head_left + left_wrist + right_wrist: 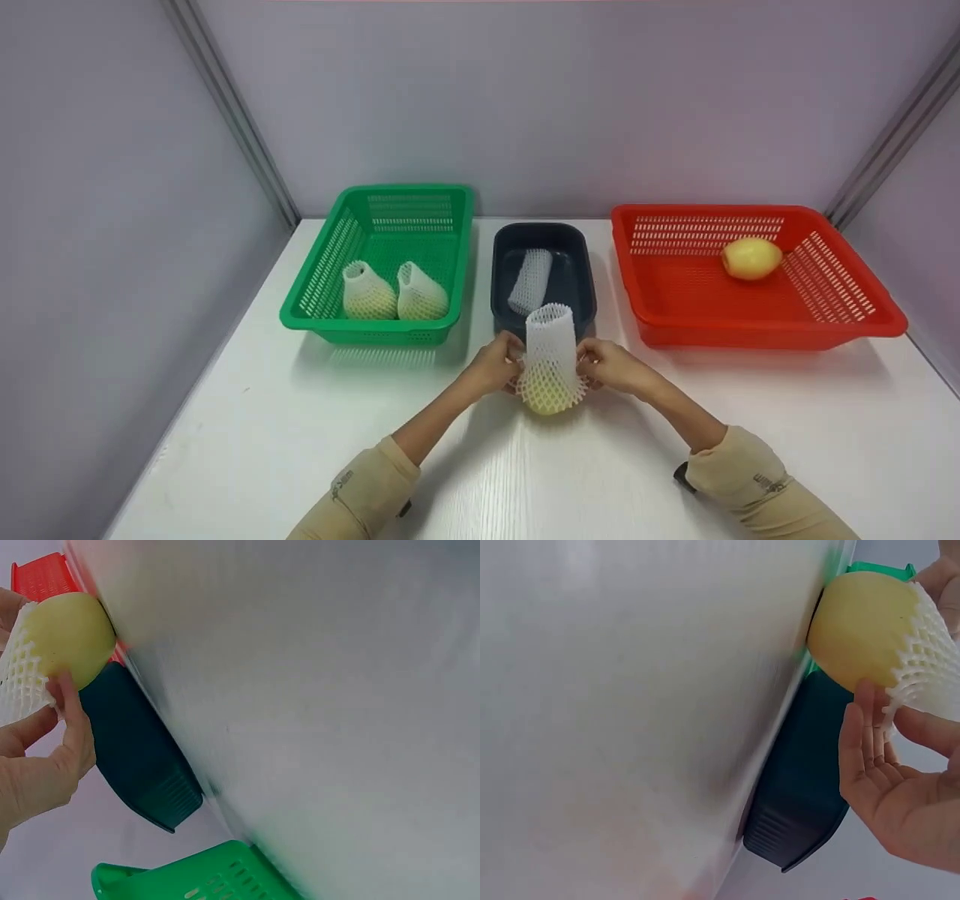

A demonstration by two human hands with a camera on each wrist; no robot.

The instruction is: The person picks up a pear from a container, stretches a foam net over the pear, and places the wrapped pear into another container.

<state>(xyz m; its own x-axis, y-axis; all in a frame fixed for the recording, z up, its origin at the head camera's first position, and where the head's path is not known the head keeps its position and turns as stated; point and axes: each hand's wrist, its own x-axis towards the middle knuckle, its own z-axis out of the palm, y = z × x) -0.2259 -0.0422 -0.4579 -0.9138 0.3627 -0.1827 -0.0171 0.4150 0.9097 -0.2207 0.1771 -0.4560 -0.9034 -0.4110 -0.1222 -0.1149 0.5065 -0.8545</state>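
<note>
A smooth yellow fruit stands on the white table, its upper part inside a white foam net sleeve. The sleeve's narrow open end points up, and its lower edge flares around the fruit, leaving the bottom bare. On one side my left hand pinches that edge between thumb and fingers, fingertips close against the fruit. Opposite it, my right hand pinches the edge the same way, as the right wrist view shows. In the head view the sleeve hides some fingertips.
Behind the hands, a dark blue bin holds one loose foam net sleeve. To the left, a green basket has two netted fruits inside. The red basket at right contains one bare yellow fruit. Walls enclose the table.
</note>
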